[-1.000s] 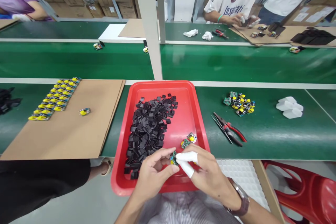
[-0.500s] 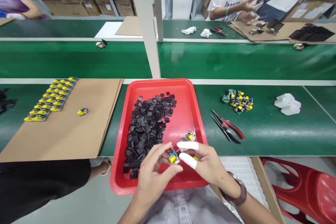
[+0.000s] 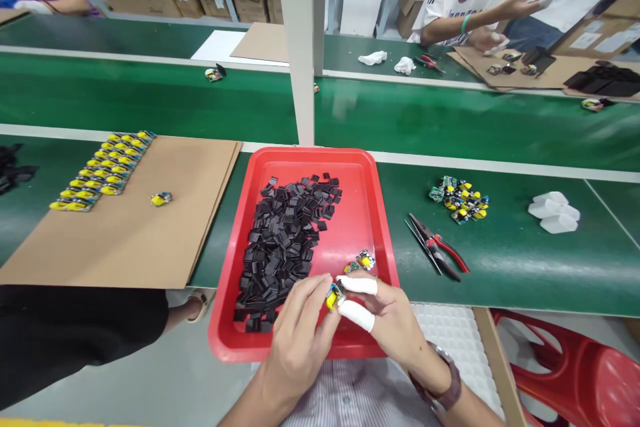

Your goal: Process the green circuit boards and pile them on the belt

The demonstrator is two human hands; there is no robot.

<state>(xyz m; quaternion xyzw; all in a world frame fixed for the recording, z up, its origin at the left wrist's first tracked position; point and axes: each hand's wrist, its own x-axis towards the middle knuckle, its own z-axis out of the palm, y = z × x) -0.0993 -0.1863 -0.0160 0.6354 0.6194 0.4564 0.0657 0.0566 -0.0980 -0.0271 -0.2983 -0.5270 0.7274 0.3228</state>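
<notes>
Over the near end of the red tray [image 3: 227,260], my left hand [image 3: 303,330] is closed on a small circuit board [image 3: 333,296] with a yellow part on it. My right hand [image 3: 387,317], white covers on thumb and forefinger, grips the same board from the right, with a small black piece [image 3: 341,285] at its fingertips. A heap of flat black pieces [image 3: 283,240] fills the tray's left side. Beyond my right hand, more boards with yellow parts [image 3: 366,259] lie in the tray, partly hidden by it.
Left, cardboard [image 3: 145,240] carries rows of yellow-topped boards [image 3: 103,170] and one loose board [image 3: 161,199]. Right lie red-handled pliers [image 3: 440,250], tweezers [image 3: 423,245], a pile of boards [image 3: 463,200] and white cups [image 3: 554,211]. A post [image 3: 300,47] rises behind the tray; co-workers stand across the belt [image 3: 225,103].
My left fingers have drawn closer together around the board, and the board has turned slightly between both hands. The whole view has tilted a little.
</notes>
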